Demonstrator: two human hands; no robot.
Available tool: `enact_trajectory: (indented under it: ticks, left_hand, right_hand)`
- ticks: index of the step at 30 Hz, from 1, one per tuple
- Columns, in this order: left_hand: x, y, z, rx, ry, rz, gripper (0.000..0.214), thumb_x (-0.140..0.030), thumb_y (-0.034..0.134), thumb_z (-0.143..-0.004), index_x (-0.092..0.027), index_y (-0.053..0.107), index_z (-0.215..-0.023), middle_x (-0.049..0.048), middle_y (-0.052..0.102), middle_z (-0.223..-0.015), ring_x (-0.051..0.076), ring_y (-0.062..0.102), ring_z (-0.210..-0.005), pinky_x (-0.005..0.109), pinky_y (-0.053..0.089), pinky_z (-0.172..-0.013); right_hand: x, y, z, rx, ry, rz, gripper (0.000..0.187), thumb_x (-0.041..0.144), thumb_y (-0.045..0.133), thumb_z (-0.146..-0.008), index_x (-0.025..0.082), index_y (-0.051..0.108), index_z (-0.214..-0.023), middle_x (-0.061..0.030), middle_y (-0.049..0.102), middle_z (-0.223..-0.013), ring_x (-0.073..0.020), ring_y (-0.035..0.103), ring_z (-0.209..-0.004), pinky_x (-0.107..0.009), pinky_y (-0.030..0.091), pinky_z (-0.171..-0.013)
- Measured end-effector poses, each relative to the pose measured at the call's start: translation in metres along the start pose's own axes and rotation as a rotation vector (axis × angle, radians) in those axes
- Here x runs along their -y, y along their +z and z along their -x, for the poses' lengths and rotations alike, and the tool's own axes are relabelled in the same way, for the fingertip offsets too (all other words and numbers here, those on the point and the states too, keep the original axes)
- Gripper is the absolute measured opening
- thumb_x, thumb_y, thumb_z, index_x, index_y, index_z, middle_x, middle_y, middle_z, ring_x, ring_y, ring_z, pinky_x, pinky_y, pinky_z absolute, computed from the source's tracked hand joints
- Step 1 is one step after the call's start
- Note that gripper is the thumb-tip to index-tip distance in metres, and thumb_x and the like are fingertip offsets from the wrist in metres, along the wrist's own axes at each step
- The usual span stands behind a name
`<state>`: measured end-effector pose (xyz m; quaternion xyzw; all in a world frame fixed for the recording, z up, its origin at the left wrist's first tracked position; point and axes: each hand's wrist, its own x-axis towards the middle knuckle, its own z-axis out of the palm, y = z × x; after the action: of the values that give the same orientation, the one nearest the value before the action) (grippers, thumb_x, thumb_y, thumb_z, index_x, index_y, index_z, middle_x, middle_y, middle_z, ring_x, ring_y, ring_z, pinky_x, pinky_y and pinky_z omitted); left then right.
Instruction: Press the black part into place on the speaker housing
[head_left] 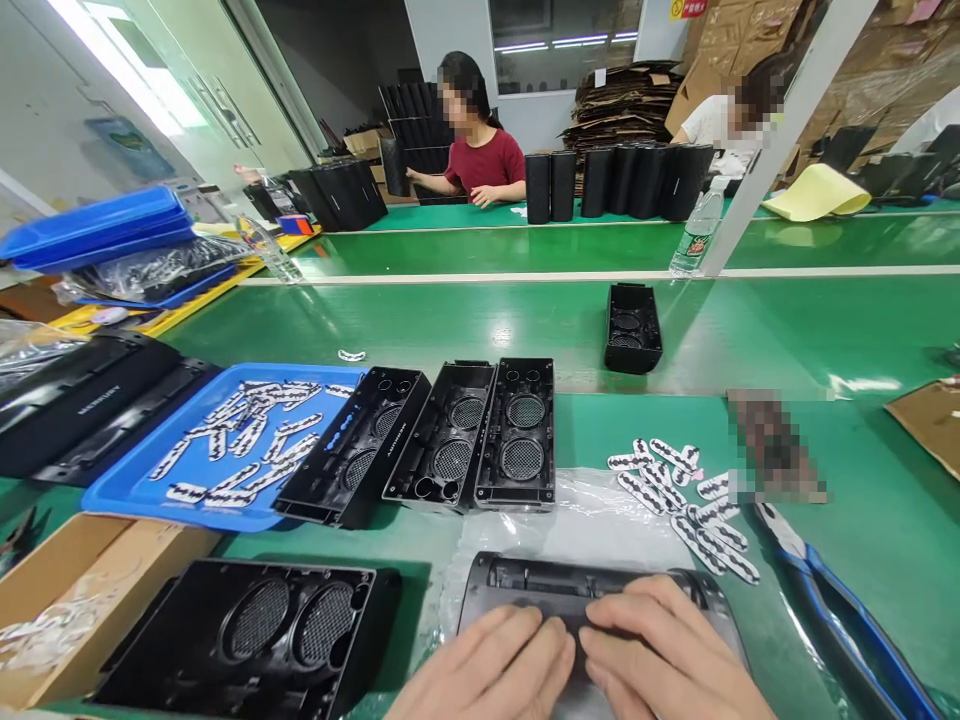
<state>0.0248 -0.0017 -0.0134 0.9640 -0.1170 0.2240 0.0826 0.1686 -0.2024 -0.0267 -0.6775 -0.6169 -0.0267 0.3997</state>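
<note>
A black plastic panel [517, 580] lies on a clear plastic bag [585, 505] at the front middle. My left hand [499, 660] and my right hand [660, 650] meet on it with fingers bent and pressed together along its middle. Whatever may be under the fingertips is hidden. To the left lies a larger black speaker housing [202, 620] with two round mesh grilles. Several small white-and-black strips [705, 540] are piled beyond my right hand. Pliers with blue handles [832, 600] lie to its right.
A blue tray [150, 500] of similar strips stands at left, with black housings [517, 430] beside it. A cardboard box [150, 570] sits front left. Another housing [634, 330] is on the green belt. A water bottle [696, 235] and a person in red [487, 160] are farther back.
</note>
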Motion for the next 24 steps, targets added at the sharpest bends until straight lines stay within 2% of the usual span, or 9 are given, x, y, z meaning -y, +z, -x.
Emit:
enact_trajectory:
  ticks: [3,5,8,14,16,18,21,24]
  left_hand:
    - [-0.002,0.003,0.012,-0.009,0.053,-0.031,0.039,-0.04,0.049,-0.109,-0.02,0.062,-0.14,0.0108,0.069,-0.136,0.023,0.062,-0.132,0.042,0.049,-0.121]
    - [-0.003,0.005,0.019,-0.037,0.098,-0.042,0.036,-0.027,0.043,-0.11,-0.018,0.065,-0.137,0.006,0.069,-0.137,0.019,0.061,-0.131,0.035,0.042,-0.125]
    - [-0.002,0.007,0.024,-0.073,0.118,-0.033,0.037,-0.019,0.039,-0.111,-0.015,0.069,-0.133,0.0013,0.069,-0.137,0.015,0.06,-0.13,0.03,0.034,-0.128]
    - [0.001,0.007,0.021,-0.039,0.152,-0.081,0.036,-0.021,0.04,-0.11,-0.016,0.07,-0.13,0.0047,0.071,-0.133,0.019,0.064,-0.122,0.032,0.052,-0.114]
    - [0.001,0.008,0.02,-0.047,0.158,-0.088,0.036,-0.021,0.041,-0.11,-0.016,0.071,-0.128,0.0049,0.071,-0.13,0.019,0.065,-0.119,0.031,0.053,-0.112]
    - [0.0,0.011,0.018,-0.059,0.162,-0.085,0.037,-0.023,0.04,-0.111,-0.017,0.071,-0.128,0.0041,0.071,-0.129,0.018,0.064,-0.118,0.032,0.048,-0.115]
    - [-0.002,0.016,0.017,-0.091,0.121,-0.075,0.041,-0.026,0.034,-0.112,-0.02,0.072,-0.128,0.0014,0.073,-0.122,0.017,0.063,-0.114,0.034,0.033,-0.126]
    - [-0.003,0.014,0.013,-0.081,0.119,-0.073,0.044,-0.026,0.031,-0.113,-0.021,0.073,-0.126,0.0,0.073,-0.117,0.016,0.061,-0.11,0.034,0.023,-0.128]
  right_hand:
    - [-0.003,-0.006,0.003,0.039,0.014,-0.024,0.023,0.005,0.069,-0.096,0.015,0.07,-0.116,-0.011,0.074,-0.112,-0.0227,0.067,-0.097,-0.032,0.066,-0.085]
    - [-0.006,-0.012,0.005,0.036,0.023,-0.014,0.023,0.005,0.066,-0.096,0.016,0.07,-0.117,-0.0119,0.074,-0.115,-0.0233,0.069,-0.102,-0.033,0.066,-0.089]
    - [-0.008,-0.019,0.005,-0.009,0.015,0.017,0.022,0.004,0.06,-0.097,0.015,0.072,-0.111,-0.0123,0.075,-0.108,-0.0224,0.071,-0.097,-0.033,0.067,-0.085]
    - [-0.005,-0.019,0.0,-0.079,-0.004,-0.006,0.021,0.004,0.058,-0.099,0.014,0.074,-0.107,-0.0116,0.076,-0.098,-0.0213,0.07,-0.087,-0.032,0.068,-0.078]
    - [-0.005,-0.019,0.0,-0.065,-0.009,-0.005,0.02,0.002,0.06,-0.098,0.013,0.074,-0.107,-0.0119,0.076,-0.098,-0.0214,0.069,-0.086,-0.032,0.068,-0.077]
    - [-0.004,-0.019,-0.001,-0.054,-0.009,0.0,0.019,0.001,0.063,-0.095,0.011,0.074,-0.107,-0.0117,0.077,-0.099,-0.0219,0.068,-0.086,-0.033,0.068,-0.076]
    - [-0.004,-0.02,-0.001,-0.041,0.011,0.031,0.02,0.003,0.067,-0.094,0.014,0.074,-0.108,-0.0087,0.078,-0.1,-0.0233,0.067,-0.085,-0.035,0.068,-0.072]
    - [-0.004,-0.023,0.003,-0.021,0.031,0.044,0.021,0.005,0.066,-0.095,0.017,0.073,-0.11,-0.0081,0.077,-0.102,-0.0244,0.068,-0.087,-0.037,0.068,-0.073]
